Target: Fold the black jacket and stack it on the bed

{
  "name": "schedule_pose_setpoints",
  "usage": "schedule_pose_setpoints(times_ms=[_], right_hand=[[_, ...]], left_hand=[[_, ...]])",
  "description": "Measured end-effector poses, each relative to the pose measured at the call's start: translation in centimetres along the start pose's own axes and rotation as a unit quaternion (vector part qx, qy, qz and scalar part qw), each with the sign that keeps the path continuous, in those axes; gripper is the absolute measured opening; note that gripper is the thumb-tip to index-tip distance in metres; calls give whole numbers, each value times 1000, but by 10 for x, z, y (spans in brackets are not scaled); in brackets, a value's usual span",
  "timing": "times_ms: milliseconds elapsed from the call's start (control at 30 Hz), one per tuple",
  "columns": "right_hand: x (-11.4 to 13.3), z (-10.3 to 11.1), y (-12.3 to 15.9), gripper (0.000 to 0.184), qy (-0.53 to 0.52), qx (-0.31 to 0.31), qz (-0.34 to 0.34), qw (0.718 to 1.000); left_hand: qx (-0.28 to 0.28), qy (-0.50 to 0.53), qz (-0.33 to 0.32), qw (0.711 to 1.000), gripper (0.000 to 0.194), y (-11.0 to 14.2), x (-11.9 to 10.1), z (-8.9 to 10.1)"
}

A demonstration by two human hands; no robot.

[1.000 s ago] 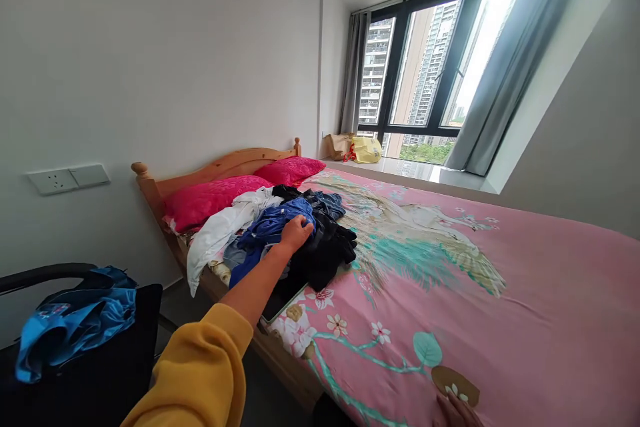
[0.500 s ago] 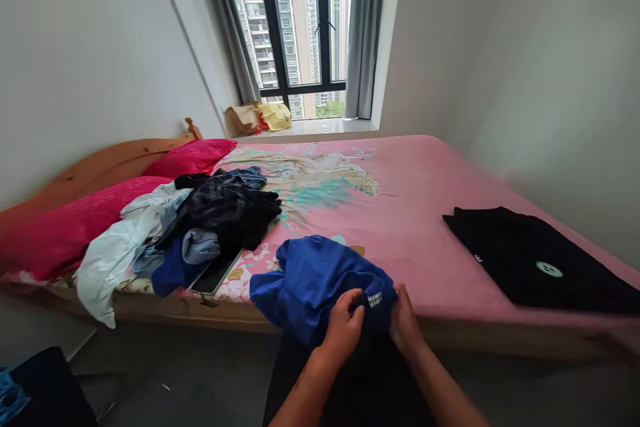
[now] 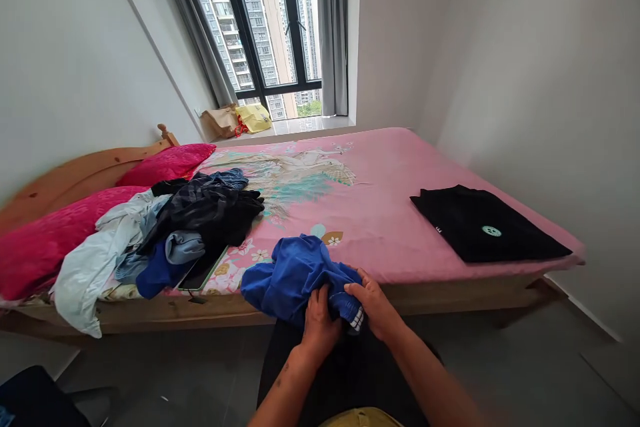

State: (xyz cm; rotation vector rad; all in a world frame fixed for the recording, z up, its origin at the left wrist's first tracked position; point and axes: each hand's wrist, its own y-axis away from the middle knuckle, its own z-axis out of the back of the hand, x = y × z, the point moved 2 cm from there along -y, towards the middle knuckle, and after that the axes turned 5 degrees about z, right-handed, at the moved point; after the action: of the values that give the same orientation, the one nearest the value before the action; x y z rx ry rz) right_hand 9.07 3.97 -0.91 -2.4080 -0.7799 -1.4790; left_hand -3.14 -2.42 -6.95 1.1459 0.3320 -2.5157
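Observation:
A crumpled blue garment [image 3: 293,277] lies on the near edge of the bed, hanging slightly over it. My left hand [image 3: 317,320] and my right hand [image 3: 373,303] both grip its near hem, close together, beside a small white striped label. A pile of mixed clothes [image 3: 165,233], black, blue, grey and white, sits on the bed to the left. A flat dark tablet [image 3: 200,271] pokes out from under that pile.
The bed has a pink flowered sheet [image 3: 380,193] and a wooden frame. A folded black shirt [image 3: 487,223] lies at the right end. Two magenta pillows [image 3: 165,163] rest by the headboard. Bags [image 3: 237,119] stand on the window sill. A dark chair [image 3: 30,400] is at bottom left.
A second ago my left hand was reaching into the clothes pile. The blue garment has since come to the bed's near edge, and both hands now grip its hem. The view has pulled back.

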Motion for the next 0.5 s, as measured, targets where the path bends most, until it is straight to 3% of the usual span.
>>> schedule_pose_setpoints(times_ms=[67,167,233,333,400,500], right_hand=[[26,0,14,53,-30,4,-6,1000],[48,20,27,55,-7,-33,6,999],[52,39,29,56,35,-64,17,997],[47,63,29,57,115,-100,28,988],[47,73,32,59,212,-154,70,963],[53,71,51,54,364,-227,191,883]], left_hand=[[25,53,-26,998,62,7,-15,10],[56,85,2,995,56,16,-39,37],[84,40,0,996,55,23,-53,54],[142,-37,-60,987,61,33,-66,64],[151,-33,-77,985,60,37,-71,65],[131,23,-45,990,42,36,-79,66]])
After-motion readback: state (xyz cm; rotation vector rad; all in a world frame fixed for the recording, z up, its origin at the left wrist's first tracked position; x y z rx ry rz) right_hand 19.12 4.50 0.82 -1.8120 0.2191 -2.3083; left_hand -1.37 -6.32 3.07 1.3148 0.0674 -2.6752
